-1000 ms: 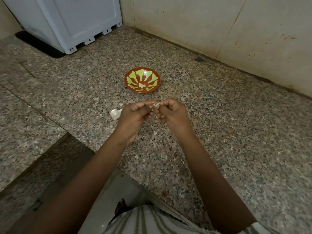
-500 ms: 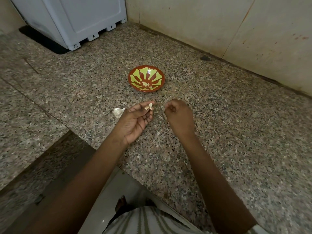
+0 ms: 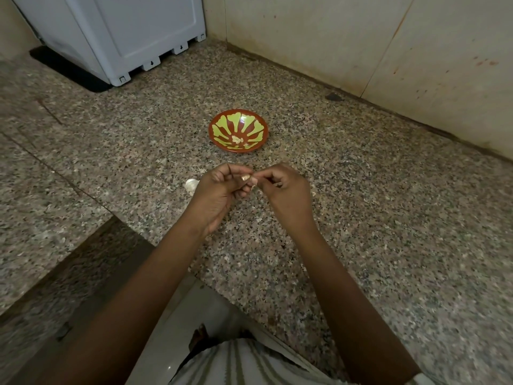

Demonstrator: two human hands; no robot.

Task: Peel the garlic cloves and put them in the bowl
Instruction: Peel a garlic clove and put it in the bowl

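Observation:
A red bowl [image 3: 219, 134] with a yellow-green pattern stands on the granite counter, with a few peeled cloves [image 3: 237, 139] in its middle. In front of it my left hand [image 3: 219, 190] pinches a small garlic clove [image 3: 249, 179] between thumb and fingers. My right hand [image 3: 286, 190] meets it from the right and pinches the same clove at its tip. A white garlic bulb [image 3: 191, 185] lies on the counter just left of my left hand, partly hidden by it.
A white appliance [image 3: 133, 31] stands at the back left on a dark mat. Tiled walls [image 3: 361, 45] close off the back and right. The counter edge [image 3: 172, 262] runs diagonally near my body. Bits of peel [image 3: 313, 194] lie by my right hand.
Half a second ago my hands were apart, the clove in my left fingers alone. Now my right hand has come back to the clove and pinches it.

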